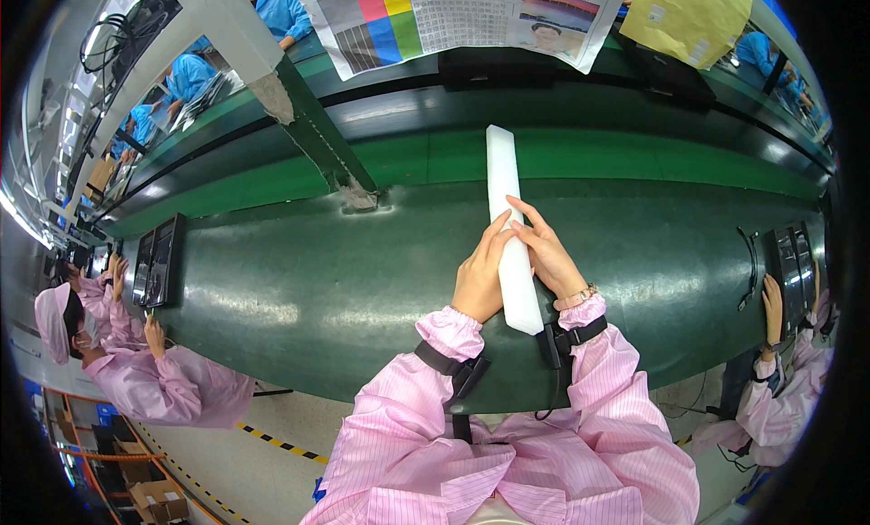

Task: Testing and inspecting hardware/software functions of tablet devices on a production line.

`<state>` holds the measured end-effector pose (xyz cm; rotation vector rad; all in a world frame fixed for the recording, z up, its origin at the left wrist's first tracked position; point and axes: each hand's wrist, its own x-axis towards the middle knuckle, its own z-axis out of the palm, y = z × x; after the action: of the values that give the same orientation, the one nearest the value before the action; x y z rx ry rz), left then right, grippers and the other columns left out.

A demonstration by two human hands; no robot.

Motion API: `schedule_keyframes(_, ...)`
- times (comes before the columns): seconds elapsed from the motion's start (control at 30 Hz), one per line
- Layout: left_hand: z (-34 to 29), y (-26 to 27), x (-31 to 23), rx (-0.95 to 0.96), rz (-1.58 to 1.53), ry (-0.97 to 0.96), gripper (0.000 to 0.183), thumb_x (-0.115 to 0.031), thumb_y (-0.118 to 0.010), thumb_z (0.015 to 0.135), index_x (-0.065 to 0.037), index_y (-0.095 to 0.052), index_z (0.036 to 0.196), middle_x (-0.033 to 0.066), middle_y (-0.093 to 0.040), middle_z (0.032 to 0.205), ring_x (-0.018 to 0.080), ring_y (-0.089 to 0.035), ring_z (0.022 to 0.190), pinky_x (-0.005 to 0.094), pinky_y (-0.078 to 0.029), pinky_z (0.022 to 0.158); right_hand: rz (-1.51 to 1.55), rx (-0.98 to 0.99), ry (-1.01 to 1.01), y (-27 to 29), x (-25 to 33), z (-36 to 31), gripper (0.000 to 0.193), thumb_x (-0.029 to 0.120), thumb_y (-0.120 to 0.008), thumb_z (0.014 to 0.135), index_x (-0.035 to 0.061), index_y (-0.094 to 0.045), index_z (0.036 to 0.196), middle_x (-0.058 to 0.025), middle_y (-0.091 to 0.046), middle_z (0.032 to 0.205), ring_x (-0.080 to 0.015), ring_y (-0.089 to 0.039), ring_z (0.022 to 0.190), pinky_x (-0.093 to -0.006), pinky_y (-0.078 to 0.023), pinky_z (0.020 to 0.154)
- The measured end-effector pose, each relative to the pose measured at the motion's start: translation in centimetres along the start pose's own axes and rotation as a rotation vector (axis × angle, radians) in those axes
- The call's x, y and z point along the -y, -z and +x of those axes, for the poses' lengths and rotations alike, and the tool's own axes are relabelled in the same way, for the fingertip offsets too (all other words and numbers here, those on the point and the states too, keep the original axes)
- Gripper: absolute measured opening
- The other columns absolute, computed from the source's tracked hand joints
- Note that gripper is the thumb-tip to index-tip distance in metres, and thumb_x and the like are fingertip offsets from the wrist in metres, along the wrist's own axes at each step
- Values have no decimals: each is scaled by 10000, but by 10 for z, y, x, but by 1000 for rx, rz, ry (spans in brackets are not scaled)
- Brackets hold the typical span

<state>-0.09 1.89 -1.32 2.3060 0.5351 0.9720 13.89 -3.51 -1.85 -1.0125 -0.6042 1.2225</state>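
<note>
A long white foam strip lies across the green work surface, running from just in front of me toward the far side. Along its left edge, my left hand is closed on it, with fingertips over its top. My right hand grips the opposite edge, and its fingers meet the left ones near the middle of the strip. The strip's near end shows between my wrists. Its underside is hidden, and so is part of its middle under my fingers.
A green bench spreads around me. A post rises at its far left. Printed sheets and a yellow sheet hang beyond. Co-workers in pink sit at both sides by black frames; a black strip lies right.
</note>
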Motion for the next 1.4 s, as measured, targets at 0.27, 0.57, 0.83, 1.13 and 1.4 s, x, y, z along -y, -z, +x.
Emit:
schedule_keyframes(0.27, 0, 0, 0, 7, 6, 5, 593, -224, -755, 758, -79, -466, 1255, 118, -451, 1418, 373, -627, 1061, 449, -570, 790, 5, 2, 2, 1, -1, 0, 443, 165, -522, 990, 178, -434, 1425, -25, -597, 990, -68, -575, 881, -224, -500, 735)
schedule_keyframes(0.57, 1, 0, -1, 5, 1, 4, 599, -231, -761, 752, -83, -468, 1253, 114, -450, 1421, 365, -627, 1063, 444, -570, 787, -1, -4, -10, 1, 0, 0, 442, 181, -524, 993, 171, -432, 1425, -38, -593, 1019, -82, -578, 910, -236, -502, 762)
schedule_keyframes(0.83, 0, 1, -2, 8, 4, 5, 588, -226, -755, 760, -83, -466, 1252, 109, -449, 1420, 365, -623, 1068, 444, -565, 797, -8, -6, 3, -1, 1, -1, 445, 165, -520, 991, 169, -431, 1427, -33, -593, 1007, -73, -572, 904, -230, -498, 762)
schedule_keyframes(1.13, 0, 1, -3, 3, -7, 8, 581, -207, -749, 760, -81, -471, 1255, 105, -452, 1415, 374, -623, 1057, 452, -562, 792, 0, -4, -4, -1, 1, -1, 441, 173, -516, 995, 164, -428, 1427, -29, -590, 991, -70, -570, 890, -221, -497, 742)
schedule_keyframes(1.4, 0, 1, -3, -1, -12, 6, 579, -207, -748, 762, -85, -471, 1255, 106, -457, 1411, 374, -627, 1049, 453, -563, 787, -4, -5, -7, 0, 0, -1, 439, 167, -514, 995, 166, -431, 1425, -40, -593, 1029, -80, -574, 912, -235, -499, 766)
